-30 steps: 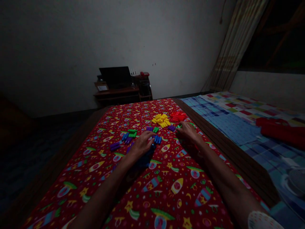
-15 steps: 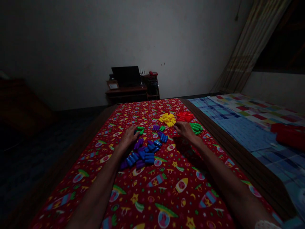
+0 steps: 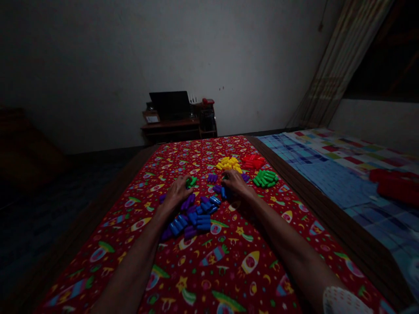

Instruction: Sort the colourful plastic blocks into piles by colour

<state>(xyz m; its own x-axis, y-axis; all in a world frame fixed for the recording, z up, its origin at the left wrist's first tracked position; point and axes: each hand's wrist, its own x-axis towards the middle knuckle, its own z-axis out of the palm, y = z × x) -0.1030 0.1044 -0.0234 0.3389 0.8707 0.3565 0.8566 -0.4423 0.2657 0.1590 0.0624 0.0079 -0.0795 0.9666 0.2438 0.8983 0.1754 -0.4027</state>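
My left hand [image 3: 177,192] rests on the red cover with its fingertips curled around small green plastic pieces [image 3: 191,182]. My right hand [image 3: 236,184] lies further along, fingers bent down. Those fingertips are beside a short row of blue pieces [image 3: 223,192], and whatever is under them is hidden. A large heap of blue and purple plastic pegs [image 3: 193,219] lies between my wrists. Beyond it are a small purple group [image 3: 212,178], a yellow pile [image 3: 227,164], a red pile [image 3: 253,162] and a green pile [image 3: 265,178].
The pieces lie on a red rocket-print bedcover [image 3: 209,257] with a wooden bed edge [image 3: 330,213] at right. Beyond that lie a checked blanket [image 3: 330,174] and a red cloth [image 3: 396,187]. A desk with a laptop [image 3: 169,104] stands by the far wall.
My right hand has moved left from the green pile to the blue pieces, and the green pile looks larger. My left hand has come onto the green pieces.
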